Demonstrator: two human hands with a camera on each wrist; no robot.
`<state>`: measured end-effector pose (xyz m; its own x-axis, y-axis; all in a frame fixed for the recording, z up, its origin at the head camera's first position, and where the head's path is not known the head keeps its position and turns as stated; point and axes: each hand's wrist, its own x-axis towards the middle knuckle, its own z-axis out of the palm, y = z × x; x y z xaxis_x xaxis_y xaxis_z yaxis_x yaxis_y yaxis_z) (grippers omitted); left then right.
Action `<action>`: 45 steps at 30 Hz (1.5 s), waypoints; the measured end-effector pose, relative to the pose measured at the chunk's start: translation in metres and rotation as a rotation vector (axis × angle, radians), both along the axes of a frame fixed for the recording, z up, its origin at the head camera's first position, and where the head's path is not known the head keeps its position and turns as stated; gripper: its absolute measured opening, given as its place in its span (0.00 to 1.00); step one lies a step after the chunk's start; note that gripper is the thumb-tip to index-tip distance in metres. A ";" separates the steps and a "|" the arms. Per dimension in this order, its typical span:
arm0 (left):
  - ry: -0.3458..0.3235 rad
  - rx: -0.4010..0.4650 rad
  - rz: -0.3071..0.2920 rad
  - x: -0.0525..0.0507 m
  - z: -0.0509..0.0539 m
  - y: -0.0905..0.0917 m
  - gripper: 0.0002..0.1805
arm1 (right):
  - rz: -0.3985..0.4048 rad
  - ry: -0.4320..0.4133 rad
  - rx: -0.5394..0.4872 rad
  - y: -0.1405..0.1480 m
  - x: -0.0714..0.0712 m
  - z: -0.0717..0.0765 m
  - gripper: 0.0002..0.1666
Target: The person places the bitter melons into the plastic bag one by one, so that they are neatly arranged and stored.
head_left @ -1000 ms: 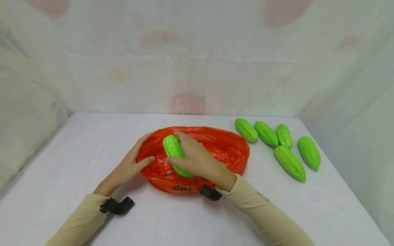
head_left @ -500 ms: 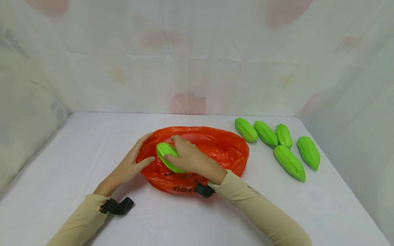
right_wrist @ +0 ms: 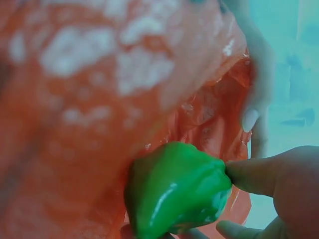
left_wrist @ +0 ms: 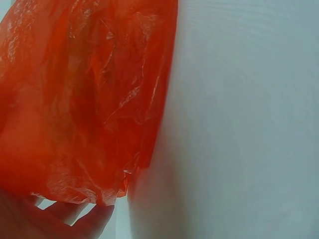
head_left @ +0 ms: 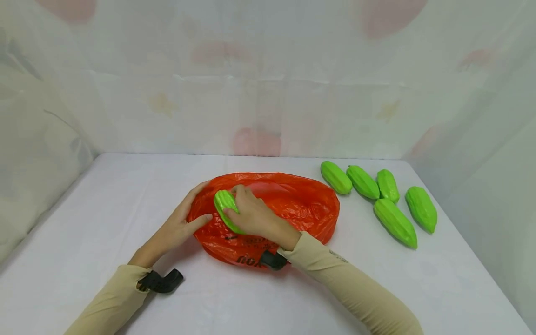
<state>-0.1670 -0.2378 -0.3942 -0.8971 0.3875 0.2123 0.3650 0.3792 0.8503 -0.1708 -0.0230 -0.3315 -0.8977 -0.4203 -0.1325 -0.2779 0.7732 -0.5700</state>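
A red plastic bag (head_left: 310,200) lies with its wide mouth facing up on the white table; dark lettering shows on its near side. At its left rim my left hand (head_left: 177,228) holds the bag, thumb over the rim and fingers along the outer side. In the left wrist view, fingers (left_wrist: 92,221) touch the bag's outer wall. My right hand (head_left: 255,216) grips a bright green, ridged bitter gourd (head_left: 224,200) over the bag's opening, thumb on the near side. The right wrist view shows the gourd's end (right_wrist: 179,191) between thumb and fingers, with red plastic around it.
Several more bitter gourds (head_left: 395,222) lie at the back right of the table (head_left: 138,195), some touching one another. A pale patterned cloth (head_left: 268,102) hangs behind the table and along both sides. Each wrist wears a black device (head_left: 161,281).
My right hand has moved a little left with the bitter gourd, lower into the bag's mouth. The left hand stays at the left rim. The other gourds have not moved.
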 end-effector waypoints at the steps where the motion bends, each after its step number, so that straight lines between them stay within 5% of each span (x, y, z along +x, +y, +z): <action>1: 0.002 -0.004 0.001 0.000 0.000 0.000 0.40 | 0.002 -0.006 -0.001 0.000 0.000 0.000 0.32; 9: 0.009 -0.018 -0.005 -0.001 0.003 -0.001 0.41 | 0.085 -0.123 -0.084 0.003 -0.002 0.003 0.41; 15: 0.003 -0.001 -0.010 -0.002 0.004 -0.001 0.40 | 0.114 -0.160 -0.042 0.003 -0.001 0.009 0.39; 27: -0.004 -0.004 -0.005 -0.002 0.003 -0.001 0.40 | 0.103 -0.151 0.030 0.007 -0.002 0.014 0.37; 45: -0.005 0.006 -0.001 -0.003 0.003 -0.001 0.41 | 0.128 -0.116 -0.170 0.042 0.003 0.030 0.28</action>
<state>-0.1699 -0.2390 -0.3910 -0.8978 0.3871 0.2101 0.3610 0.3733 0.8546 -0.1674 0.0193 -0.3015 -0.8185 -0.5548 -0.1490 -0.2927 0.6260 -0.7228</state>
